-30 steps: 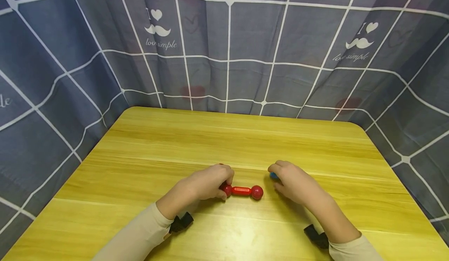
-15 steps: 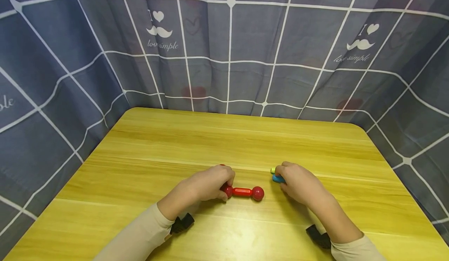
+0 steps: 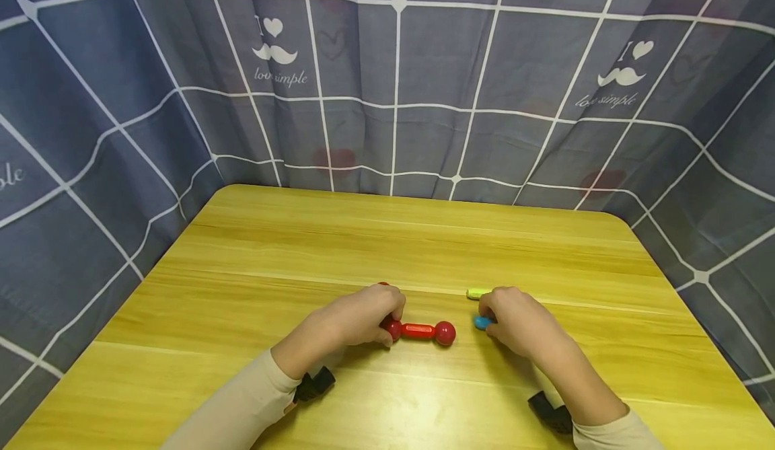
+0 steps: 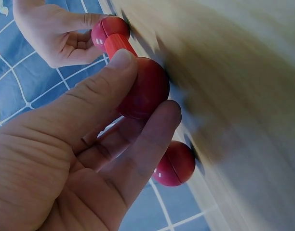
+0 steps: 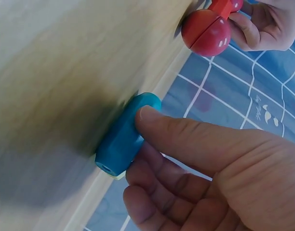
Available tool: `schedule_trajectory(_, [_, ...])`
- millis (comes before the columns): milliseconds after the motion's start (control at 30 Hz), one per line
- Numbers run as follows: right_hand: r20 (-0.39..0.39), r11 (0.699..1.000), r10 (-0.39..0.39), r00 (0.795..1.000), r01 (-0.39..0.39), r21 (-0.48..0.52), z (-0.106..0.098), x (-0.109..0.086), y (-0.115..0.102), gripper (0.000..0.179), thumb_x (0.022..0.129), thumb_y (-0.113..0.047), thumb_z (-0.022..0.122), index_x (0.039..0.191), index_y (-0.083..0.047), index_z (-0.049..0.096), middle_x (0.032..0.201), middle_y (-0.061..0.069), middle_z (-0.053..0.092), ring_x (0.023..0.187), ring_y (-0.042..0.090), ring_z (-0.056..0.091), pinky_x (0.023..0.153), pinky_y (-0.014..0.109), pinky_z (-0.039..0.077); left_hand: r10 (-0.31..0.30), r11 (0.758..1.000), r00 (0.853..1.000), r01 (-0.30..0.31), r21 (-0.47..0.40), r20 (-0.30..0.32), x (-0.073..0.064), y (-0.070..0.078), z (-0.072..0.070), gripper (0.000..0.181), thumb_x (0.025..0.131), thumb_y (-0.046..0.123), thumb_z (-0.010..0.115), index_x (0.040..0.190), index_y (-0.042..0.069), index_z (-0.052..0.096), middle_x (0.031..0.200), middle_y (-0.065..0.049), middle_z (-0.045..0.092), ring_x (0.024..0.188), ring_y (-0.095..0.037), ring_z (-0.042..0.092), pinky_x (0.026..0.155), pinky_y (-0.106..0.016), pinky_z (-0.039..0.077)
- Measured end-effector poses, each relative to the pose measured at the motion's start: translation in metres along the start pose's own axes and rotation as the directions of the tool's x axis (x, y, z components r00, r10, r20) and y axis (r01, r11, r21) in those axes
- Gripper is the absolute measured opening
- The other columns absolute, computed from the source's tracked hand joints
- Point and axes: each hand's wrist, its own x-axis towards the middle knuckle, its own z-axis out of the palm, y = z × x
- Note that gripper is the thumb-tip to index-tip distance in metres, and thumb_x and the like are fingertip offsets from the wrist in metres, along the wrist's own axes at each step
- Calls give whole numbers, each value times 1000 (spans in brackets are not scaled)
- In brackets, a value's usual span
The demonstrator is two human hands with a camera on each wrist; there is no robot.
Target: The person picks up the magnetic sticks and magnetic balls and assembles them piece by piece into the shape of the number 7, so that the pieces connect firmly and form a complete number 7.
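Observation:
In the head view my left hand [image 3: 360, 312] pinches a red ball [image 3: 394, 329] at one end of a short red rod [image 3: 418, 331]. A second red ball [image 3: 445, 333] sits on the rod's right end. Another red ball [image 4: 175, 163] shows beyond my fingers in the left wrist view; whether it is joined to anything is hidden. My right hand [image 3: 521, 319] holds a short blue rod [image 5: 126, 137] between thumb and fingers, low over or against the table. Just behind that hand lies a yellow-green rod [image 3: 477, 294], partly covered by it.
The wooden table [image 3: 339, 235] has a light yellow grain and rounded far corners. A grey-blue curtain [image 3: 436, 60] with white grid lines hangs along its back and sides. Each wrist wears a black strap mount [image 3: 549, 411].
My right hand has drawn the blue rod towards me and slightly right, apart from the yellow-green rod, which has come into view. The left hand and red pieces have stayed put.

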Motion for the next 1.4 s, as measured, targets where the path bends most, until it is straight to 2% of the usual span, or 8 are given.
schedule_trajectory(333, [46,1000,-1,999,0,20,2,-3,-2,20,79,-9,81,74,-16,63,68,-7,51,63,13,45,61,30,40,-5,1000,1000,5,-3,6,0,1,0,28,74,18,86,83,11,60,80,6,53,73,-9,47,65,-20,42])
schedule_trajectory(567, [88,984,19,996,-34,173,5,-7,-11,12,80,-14,80,79,-12,68,67,-9,56,59,8,49,57,26,44,-6,1000,1000,6,-11,6,1,0,0,28,75,17,86,82,11,60,80,5,53,72,-9,47,64,-21,43])
schedule_trajectory(767, [132,951,-8,991,-33,307,9,-14,-17,20,82,-16,77,68,-14,64,54,-9,55,46,5,44,44,21,36,-13,1000,1000,13,-10,12,1,-1,0,28,75,17,86,82,11,60,80,4,53,72,-10,47,64,-21,42])
schedule_trajectory(933, [172,916,-7,985,-63,396,13,-19,-20,33,85,-18,75,56,-14,60,47,-7,56,40,4,40,42,19,30,-7,1000,1000,7,-9,10,1,0,-1,28,75,18,86,81,11,60,80,4,53,72,-10,47,64,-22,42])
schedule_trajectory(1100, [234,864,24,972,-138,483,16,-20,-25,35,84,-22,76,53,-12,62,47,-2,59,39,5,45,41,21,30,-5,1000,1000,5,-12,9,1,0,-1,27,75,17,86,82,11,60,81,4,54,73,-10,48,65,-21,43])
schedule_trajectory(1233, [276,810,9,961,-169,562,18,-20,-27,32,84,-22,77,57,-9,64,52,0,62,44,10,55,43,23,40,-11,1000,1000,11,-17,10,1,0,-1,27,75,17,85,83,11,60,81,5,54,73,-10,48,66,-21,43])
schedule_trajectory(1300, [297,770,-8,955,-184,612,20,-20,-28,29,84,-21,77,62,-8,65,56,2,64,49,13,60,47,26,47,-12,1000,1000,12,-14,11,1,0,-1,27,75,18,85,84,11,60,81,5,54,73,-9,49,66,-21,44])
schedule_trajectory(1400, [333,670,-35,942,-225,707,23,-19,-30,26,85,-18,76,68,-2,65,64,7,67,57,19,65,57,31,54,-10,1000,1000,10,-6,12,2,0,-1,28,75,18,86,83,11,60,82,5,54,74,-10,48,66,-21,43])
